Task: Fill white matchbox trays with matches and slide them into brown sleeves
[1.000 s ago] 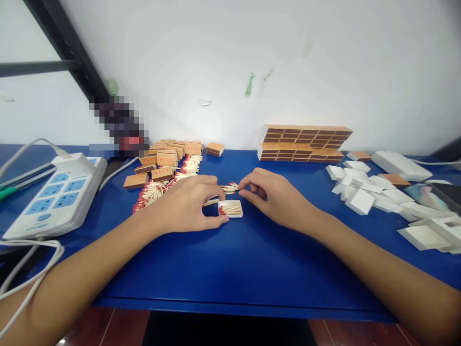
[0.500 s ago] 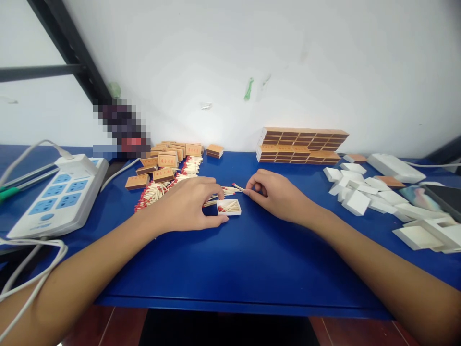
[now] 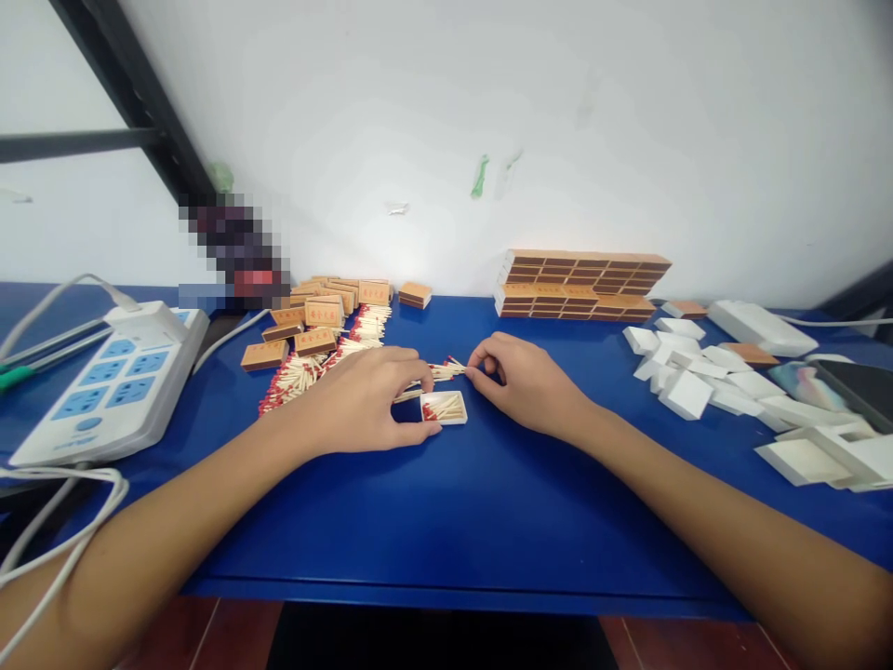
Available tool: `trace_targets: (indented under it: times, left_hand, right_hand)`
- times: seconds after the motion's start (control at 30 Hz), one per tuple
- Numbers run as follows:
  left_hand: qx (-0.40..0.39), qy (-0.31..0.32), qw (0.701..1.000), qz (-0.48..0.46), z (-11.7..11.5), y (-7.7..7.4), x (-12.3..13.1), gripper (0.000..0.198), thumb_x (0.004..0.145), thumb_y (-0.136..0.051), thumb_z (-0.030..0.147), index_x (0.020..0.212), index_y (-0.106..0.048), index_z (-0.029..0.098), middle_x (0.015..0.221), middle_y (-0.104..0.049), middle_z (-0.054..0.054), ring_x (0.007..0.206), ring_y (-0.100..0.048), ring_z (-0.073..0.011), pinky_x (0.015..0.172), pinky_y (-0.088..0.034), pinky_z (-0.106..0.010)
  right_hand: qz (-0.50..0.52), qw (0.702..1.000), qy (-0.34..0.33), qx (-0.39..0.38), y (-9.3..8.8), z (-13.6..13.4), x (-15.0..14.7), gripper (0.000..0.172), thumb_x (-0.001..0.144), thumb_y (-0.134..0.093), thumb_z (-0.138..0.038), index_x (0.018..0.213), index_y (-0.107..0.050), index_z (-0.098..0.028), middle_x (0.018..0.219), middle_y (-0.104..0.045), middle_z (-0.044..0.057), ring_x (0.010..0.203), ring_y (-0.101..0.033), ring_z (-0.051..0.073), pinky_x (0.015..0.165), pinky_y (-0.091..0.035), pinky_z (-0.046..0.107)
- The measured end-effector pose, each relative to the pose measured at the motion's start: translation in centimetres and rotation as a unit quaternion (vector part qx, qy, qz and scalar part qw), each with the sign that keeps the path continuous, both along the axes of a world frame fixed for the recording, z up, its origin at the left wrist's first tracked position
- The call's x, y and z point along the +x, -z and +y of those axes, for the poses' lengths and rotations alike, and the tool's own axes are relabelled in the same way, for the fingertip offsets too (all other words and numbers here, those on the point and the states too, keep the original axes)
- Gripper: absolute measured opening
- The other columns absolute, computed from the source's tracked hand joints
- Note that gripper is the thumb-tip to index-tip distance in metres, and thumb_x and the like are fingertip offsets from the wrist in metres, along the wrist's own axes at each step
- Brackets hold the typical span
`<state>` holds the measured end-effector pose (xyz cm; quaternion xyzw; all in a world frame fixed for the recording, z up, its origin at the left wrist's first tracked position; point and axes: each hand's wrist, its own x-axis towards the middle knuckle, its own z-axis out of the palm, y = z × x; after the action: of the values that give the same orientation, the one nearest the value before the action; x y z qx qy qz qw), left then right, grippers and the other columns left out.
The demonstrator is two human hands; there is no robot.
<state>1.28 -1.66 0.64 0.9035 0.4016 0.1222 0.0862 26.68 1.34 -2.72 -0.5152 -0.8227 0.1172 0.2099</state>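
A small white matchbox tray [image 3: 461, 412] lies on the blue table with several red-tipped matches [image 3: 445, 406] in it. Thumb and fingers of my left hand [image 3: 369, 395] grip its left end. Just beyond the tray's right corner, my right hand [image 3: 513, 377] pinches the pale ends of matches [image 3: 457, 364], their red heads pointing left. How many it pinches I cannot tell. More loose matches lie behind the tray, partly covered by my left fingers. A large match pile [image 3: 297, 377] spreads beyond my left hand and is partly hidden by it.
Matchbox sleeves [image 3: 325, 312] lie behind the pile, and one matchbox [image 3: 415, 295] sits apart. Stacked matchboxes [image 3: 582, 284] stand against the wall. White empty trays [image 3: 687, 395] and a phone [image 3: 861, 386] are at right. A power strip [image 3: 115, 381] with cables is at left.
My right hand has shifted slightly left, bringing the pinched matches closer to the loose ones behind the tray. My left hand keeps its grip on the tray.
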Motion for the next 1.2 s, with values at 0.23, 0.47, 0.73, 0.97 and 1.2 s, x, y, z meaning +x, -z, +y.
trace_targets:
  times: [0.23,0.47,0.73,0.97,1.2]
  left_hand:
    - [-0.001,-0.002,1.0,0.003,0.0,0.0,0.1,0.034,0.089,-0.074,0.052,0.103,-0.071,0.021,0.088,-0.064,-0.002,0.082,-0.06,-0.0203,0.072,-0.041,-0.033]
    - [-0.007,-0.003,1.0,0.003,0.0,-0.2,0.0,0.034,0.088,-0.074,0.051,0.101,-0.071,0.02,0.087,-0.064,-0.002,0.081,-0.06,-0.0206,0.071,-0.041,-0.033]
    - [0.0,0.007,1.0,-0.01,0.0,-0.1,0.1,0.031,0.086,-0.076,0.046,0.102,-0.074,0.02,0.086,-0.063,-0.001,0.079,-0.058,-0.0191,0.071,-0.041,-0.033]
    - [-0.011,0.025,1.0,-0.008,-0.4,-0.5,0.3,0.026,0.085,-0.077,0.044,0.094,-0.072,0.02,0.085,-0.061,-0.001,0.077,-0.057,-0.0176,0.069,-0.039,-0.032]
    - [-0.011,0.052,0.998,-0.021,-0.6,-0.5,0.4,0.026,0.084,-0.078,0.044,0.093,-0.073,0.021,0.081,-0.061,0.0,0.073,-0.057,-0.0163,0.066,-0.038,-0.031]
  right_hand:
    - [0.01,1.0,0.014,0.003,-0.1,0.2,0.6,0.012,0.099,-0.063,-0.027,0.091,-0.07,-0.022,0.087,-0.065,0.002,0.073,-0.056,0.017,0.067,-0.038,0.032]
    - [0.097,0.993,-0.057,-0.032,-2.0,-0.9,1.0,0.016,0.1,-0.063,-0.034,0.093,-0.071,-0.022,0.084,-0.065,0.003,0.072,-0.056,0.017,0.066,-0.043,0.031]
    - [0.05,0.984,-0.161,-0.054,-2.2,-3.1,0.0,0.007,0.097,-0.066,-0.025,0.092,-0.071,-0.023,0.085,-0.065,0.001,0.071,-0.056,0.015,0.065,-0.042,0.029]
    - [0.061,0.994,-0.083,0.019,-1.3,-1.7,0.3,0.012,0.101,-0.063,-0.032,0.099,-0.07,-0.023,0.086,-0.063,0.002,0.073,-0.056,0.017,0.068,-0.041,0.031]
    - [0.0,0.999,0.032,0.009,0.4,0.2,0.0,0.009,0.099,-0.063,-0.024,0.092,-0.067,-0.021,0.091,-0.064,0.004,0.078,-0.058,0.019,0.069,-0.039,0.032]
